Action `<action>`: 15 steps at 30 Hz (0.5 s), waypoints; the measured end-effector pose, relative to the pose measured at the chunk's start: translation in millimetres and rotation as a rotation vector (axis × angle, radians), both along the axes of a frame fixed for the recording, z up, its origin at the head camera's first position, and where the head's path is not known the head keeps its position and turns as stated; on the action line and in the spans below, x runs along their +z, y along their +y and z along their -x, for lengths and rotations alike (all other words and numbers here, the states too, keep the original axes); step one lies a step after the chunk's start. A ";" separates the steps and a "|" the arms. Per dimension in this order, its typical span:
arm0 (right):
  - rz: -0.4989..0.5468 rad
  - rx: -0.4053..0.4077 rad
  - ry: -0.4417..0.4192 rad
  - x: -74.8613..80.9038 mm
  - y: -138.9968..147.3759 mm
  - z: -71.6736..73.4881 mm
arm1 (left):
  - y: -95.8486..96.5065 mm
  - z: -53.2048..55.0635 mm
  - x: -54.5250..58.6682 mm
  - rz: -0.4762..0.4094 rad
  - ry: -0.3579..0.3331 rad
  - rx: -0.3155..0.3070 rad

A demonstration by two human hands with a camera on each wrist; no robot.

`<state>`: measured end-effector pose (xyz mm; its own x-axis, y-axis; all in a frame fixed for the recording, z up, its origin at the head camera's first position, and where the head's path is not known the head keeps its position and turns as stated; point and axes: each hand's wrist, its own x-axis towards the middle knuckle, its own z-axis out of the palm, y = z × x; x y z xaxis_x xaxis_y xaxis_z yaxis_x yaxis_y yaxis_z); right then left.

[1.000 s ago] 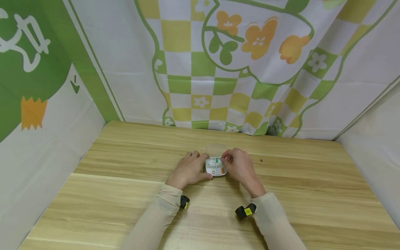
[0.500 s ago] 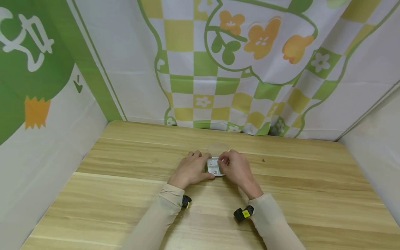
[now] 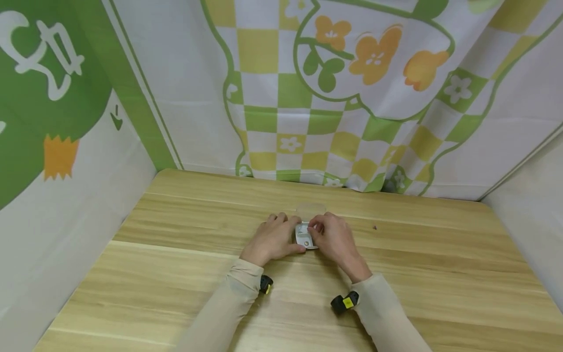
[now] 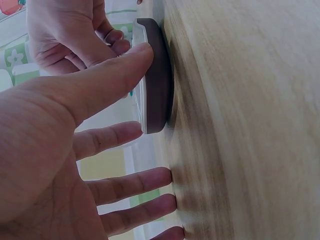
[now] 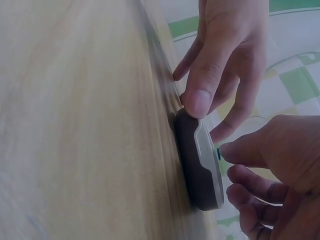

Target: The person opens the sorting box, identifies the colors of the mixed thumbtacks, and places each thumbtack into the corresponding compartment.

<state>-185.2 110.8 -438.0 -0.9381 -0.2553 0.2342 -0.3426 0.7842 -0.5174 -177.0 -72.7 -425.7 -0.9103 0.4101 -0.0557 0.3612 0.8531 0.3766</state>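
Observation:
A small, dark-sided pill box (image 4: 159, 85) with a white, divided inside lies on the wooden table, its clear lid (image 3: 311, 210) tipped back behind it. My left hand (image 3: 273, 239) holds the box by its left side, thumb at the near edge and index finger at the far one; its other fingers reach down to the tabletop. Over the right-hand compartments, my right hand (image 3: 335, 240) pinches a tiny green piece (image 5: 219, 153) with thumb and fingertips, very close to the box. A small ring-like piece (image 3: 306, 243) sits in the near left compartment. My right fingers hide the right compartments.
A tiny dark reddish bit (image 3: 375, 227) lies on the table (image 3: 422, 264) to the right of the box. Behind the table's far edge hangs a checked, flowered curtain (image 3: 292, 122), and cloth walls stand at both sides.
My right hand has shifted slightly left over the box, so the orange and green pieces in the right compartments are now covered. The left hand keeps its hold.

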 end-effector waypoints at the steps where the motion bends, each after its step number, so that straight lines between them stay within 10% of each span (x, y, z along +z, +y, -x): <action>1: 0.001 0.003 0.003 0.0 -0.1 -0.1 | 0.0 0.1 -0.2 0.001 0.000 0.000; 15: 0.004 0.023 0.000 -2.8 -0.9 -1.0 | 0.2 0.5 -0.5 0.001 0.002 0.002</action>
<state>-184.2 109.9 -440.7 -0.9321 -0.2758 0.2348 -0.3602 0.7743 -0.5203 -177.5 -72.6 -426.2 -0.9111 0.4085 -0.0543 0.3607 0.8542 0.3745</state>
